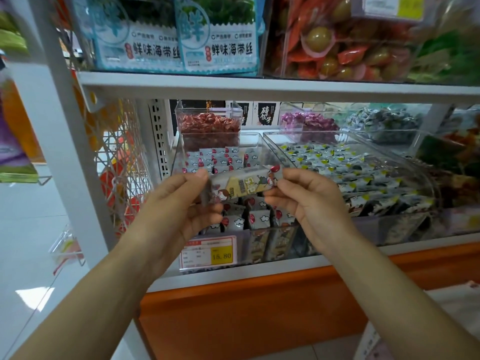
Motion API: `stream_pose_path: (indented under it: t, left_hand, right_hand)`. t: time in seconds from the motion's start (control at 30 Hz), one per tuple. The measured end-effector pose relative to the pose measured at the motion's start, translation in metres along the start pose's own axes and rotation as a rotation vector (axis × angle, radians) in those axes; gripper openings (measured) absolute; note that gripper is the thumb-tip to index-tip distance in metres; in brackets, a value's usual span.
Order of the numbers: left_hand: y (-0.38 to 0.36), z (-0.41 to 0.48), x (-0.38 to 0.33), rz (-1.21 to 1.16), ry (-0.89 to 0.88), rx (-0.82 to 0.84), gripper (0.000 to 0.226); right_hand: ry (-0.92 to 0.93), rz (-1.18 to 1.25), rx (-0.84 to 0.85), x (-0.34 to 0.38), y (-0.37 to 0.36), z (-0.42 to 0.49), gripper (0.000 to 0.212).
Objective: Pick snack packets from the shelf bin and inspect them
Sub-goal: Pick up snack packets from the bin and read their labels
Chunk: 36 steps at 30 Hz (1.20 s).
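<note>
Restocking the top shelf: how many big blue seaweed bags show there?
2. The first bag stands nearest the white upright; the second bag beside it, next to the clear bin of red packets. More may be hidden behind.

Clear glossy plastic bin (223, 133), shiny smooth plastic-film snack packet (242, 184) before it, matt white metal shelf (259, 87) above it, paper price tag (209, 253) on its front, glossy orange panel (259, 307) below.

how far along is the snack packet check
Done: one snack packet is out of the clear bin. In hand: the left hand and right hand pinch its ends, printed face toward the camera, for inspection. Left: many matching packets lie in the bin, unpicked.
</note>
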<state>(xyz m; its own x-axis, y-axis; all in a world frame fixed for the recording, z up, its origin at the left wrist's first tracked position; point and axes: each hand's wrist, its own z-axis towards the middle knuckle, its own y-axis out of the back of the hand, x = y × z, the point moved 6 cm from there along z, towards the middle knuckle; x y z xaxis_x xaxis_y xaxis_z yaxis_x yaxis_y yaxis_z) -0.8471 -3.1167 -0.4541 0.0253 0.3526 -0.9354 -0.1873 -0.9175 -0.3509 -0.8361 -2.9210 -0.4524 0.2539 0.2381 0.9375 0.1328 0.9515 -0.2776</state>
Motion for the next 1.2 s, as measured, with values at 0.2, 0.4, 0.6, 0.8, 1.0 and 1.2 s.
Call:
stream_pose_path:
  t: [0.2, 0.4, 0.6, 0.8, 1.0, 1.2]
  left_hand:
    - [-0.002, -0.005, -0.007, 0.313, -0.130, 0.007, 0.017]
    - [-0.003, -0.007, -0.010, 0.477, -0.206, 0.042, 0.021]
    - [-0.012, -0.011, -0.016, 0.739, -0.333, 0.068, 0.031]
    - [-0.010, -0.010, -0.015, 0.718, -0.288, -0.033, 0.010]
    - [-0.005, -0.010, -0.025, 0.817, -0.313, -0.040, 0.020]
    - [-0.003, -0.010, -0.029, 0.879, -0.358, -0.060, 0.017]
  right_hand:
    - [0.062, -0.130, 0.061, 0.005, -0.008, -0.002, 0.015]
    - [0.182, -0.331, 0.123, 0.008, -0.017, -0.005, 0.017]
    - [0.315, -0.499, -0.013, 0.014, -0.011, -0.005, 0.020]
    - [0.403, -0.586, 0.046, 0.018, -0.022, -0.011, 0.019]
    - [0.427, -0.582, 0.131, 0.020, -0.028, -0.014, 0.024]
    - [0.397, -0.545, 0.117, 0.017, -0.028, -0.013, 0.021]
